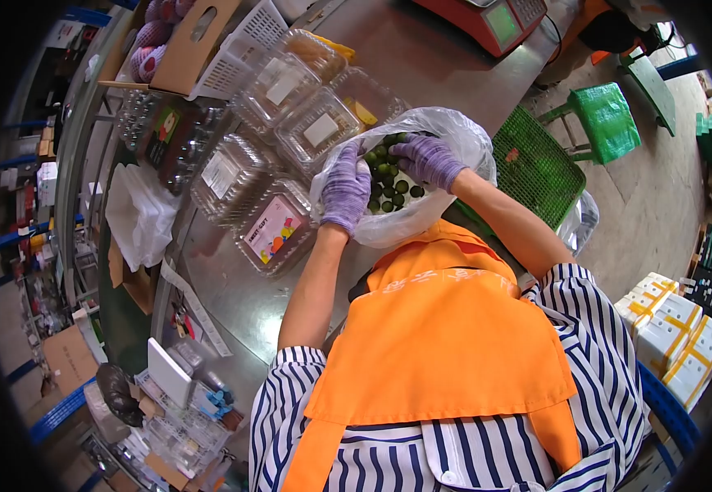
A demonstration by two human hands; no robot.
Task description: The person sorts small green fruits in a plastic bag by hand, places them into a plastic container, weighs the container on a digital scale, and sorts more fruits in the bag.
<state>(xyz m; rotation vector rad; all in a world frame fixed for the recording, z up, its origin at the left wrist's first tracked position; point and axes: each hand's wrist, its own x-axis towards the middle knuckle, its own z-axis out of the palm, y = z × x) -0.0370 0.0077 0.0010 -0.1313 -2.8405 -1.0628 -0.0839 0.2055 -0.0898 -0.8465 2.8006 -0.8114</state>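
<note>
A clear plastic bag (454, 135) lies on the steel table (233, 295), filled with small green limes (388, 190). My left hand (344, 190), in a purple glove, grips the bag's near left edge and holds it wide. My right hand (427, 158), also in a purple glove, reaches inside the bag's mouth with its fingers curled over the limes. Whether it holds one is hidden.
Several clear clamshell boxes (278, 221) stand left of the bag, some labelled. A white basket (245, 41) and cardboard box (184, 41) sit at the far end, a red scale (487, 20) at the top. A green crate (536, 168) stands on the floor right; white cartons (675, 336) lie beside me.
</note>
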